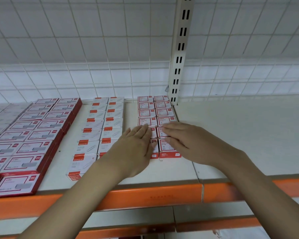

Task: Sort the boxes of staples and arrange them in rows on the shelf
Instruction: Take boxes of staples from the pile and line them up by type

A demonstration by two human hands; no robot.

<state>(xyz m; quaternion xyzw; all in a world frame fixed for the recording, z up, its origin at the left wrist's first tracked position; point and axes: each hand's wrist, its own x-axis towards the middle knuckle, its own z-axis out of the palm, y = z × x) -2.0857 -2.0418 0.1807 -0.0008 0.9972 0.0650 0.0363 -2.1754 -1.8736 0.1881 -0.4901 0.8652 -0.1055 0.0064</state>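
My left hand [136,145] lies flat, fingers straight and together, on the near left boxes of the small red-framed boxes [156,116]. My right hand [179,138] lies flat beside it, fingers straight, covering the near right ones. Neither grip is clamped on anything; both only press on cardboard tops.

These boxes stand in two tight rows running from the shelf's [240,135] back edge toward its front, just left of a seam in the shelf board. Left of them, well apart, two rows of white boxes with orange bands [102,128] show a paper clip drawing on each lid. Further left, toward the left edge, larger dark red boxes [41,133] with white labels sit stacked in rows.

The shelf is smooth cream board with an orange front lip [145,195]. Behind stands a white wire grid [93,49] and a slotted metal upright [179,49].
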